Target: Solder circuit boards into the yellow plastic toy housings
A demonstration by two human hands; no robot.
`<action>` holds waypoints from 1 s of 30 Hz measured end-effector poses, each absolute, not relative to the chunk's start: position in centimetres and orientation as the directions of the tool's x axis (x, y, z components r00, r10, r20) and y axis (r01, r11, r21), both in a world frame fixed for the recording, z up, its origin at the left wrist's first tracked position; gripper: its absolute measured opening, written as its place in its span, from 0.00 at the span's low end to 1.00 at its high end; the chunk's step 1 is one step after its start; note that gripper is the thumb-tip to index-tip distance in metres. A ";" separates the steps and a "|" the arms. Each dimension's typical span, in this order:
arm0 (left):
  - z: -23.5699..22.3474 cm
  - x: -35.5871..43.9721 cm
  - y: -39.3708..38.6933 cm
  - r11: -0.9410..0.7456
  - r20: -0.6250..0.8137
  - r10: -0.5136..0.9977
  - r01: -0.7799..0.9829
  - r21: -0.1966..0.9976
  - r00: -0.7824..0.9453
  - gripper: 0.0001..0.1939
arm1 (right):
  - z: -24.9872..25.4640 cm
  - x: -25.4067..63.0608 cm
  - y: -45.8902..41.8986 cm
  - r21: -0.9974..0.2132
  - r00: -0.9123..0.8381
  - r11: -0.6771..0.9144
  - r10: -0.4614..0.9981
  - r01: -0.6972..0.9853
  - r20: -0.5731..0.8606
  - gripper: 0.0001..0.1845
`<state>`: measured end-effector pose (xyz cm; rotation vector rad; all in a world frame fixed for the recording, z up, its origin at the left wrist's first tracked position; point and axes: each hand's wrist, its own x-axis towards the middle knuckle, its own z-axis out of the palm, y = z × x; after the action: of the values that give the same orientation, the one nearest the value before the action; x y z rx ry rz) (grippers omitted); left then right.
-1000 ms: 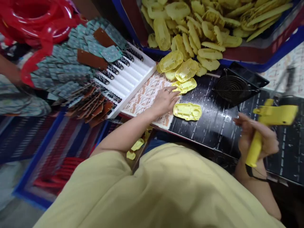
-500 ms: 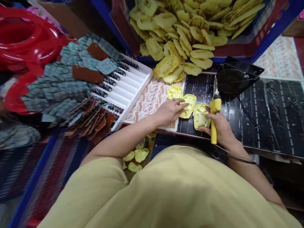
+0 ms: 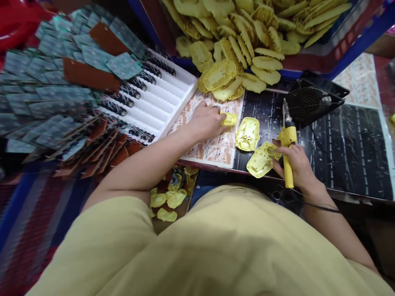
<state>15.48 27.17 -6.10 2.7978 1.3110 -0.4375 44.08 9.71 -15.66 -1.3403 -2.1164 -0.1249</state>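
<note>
My left hand (image 3: 208,121) is closed over a yellow plastic shell (image 3: 230,119) on the patterned sheet; its fingers hide much of that piece. A yellow soldering gun (image 3: 288,158) is held in my right hand (image 3: 299,166), its metal tip pointing up and away from me. The thumb and fingers of the same hand also pinch the edge of a second yellow shell (image 3: 261,160), which is tilted at the table's front edge. Between my hands a third yellow shell (image 3: 247,133) lies with its hollow side up on the black surface.
A blue crate (image 3: 324,68) heaped with yellow shells (image 3: 240,45) stands behind. To the left are a white foam tray (image 3: 166,98) with small wired black parts and piled circuit boards (image 3: 61,70). A black fan (image 3: 308,98) sits at right. More shells (image 3: 175,197) lie below the table edge.
My left hand has moved left and closed over a shell. The shell at my right hand has turned and come nearer the table edge. The middle shell lies apart from the others.
</note>
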 end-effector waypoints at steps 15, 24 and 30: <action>-9.3 17.0 23.3 -0.904 -0.126 0.426 0.417 -0.091 0.896 0.27 | -15.9 45.6 8.9 -0.285 -0.386 0.601 0.741 0.747 0.550 0.26; -11.4 17.6 19.9 -0.823 0.153 0.546 0.562 -0.081 0.823 0.16 | -16.3 46.8 7.3 -0.286 -0.303 0.550 0.743 0.785 0.597 0.23; -10.5 15.6 23.7 -0.630 0.152 0.775 0.768 0.116 0.613 0.37 | -16.9 46.2 7.0 -0.292 -0.320 0.559 0.748 0.776 0.581 0.23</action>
<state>15.64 23.68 -10.52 2.7867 1.3328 0.2920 46.23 6.98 -16.85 -1.2169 -2.1076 -0.0517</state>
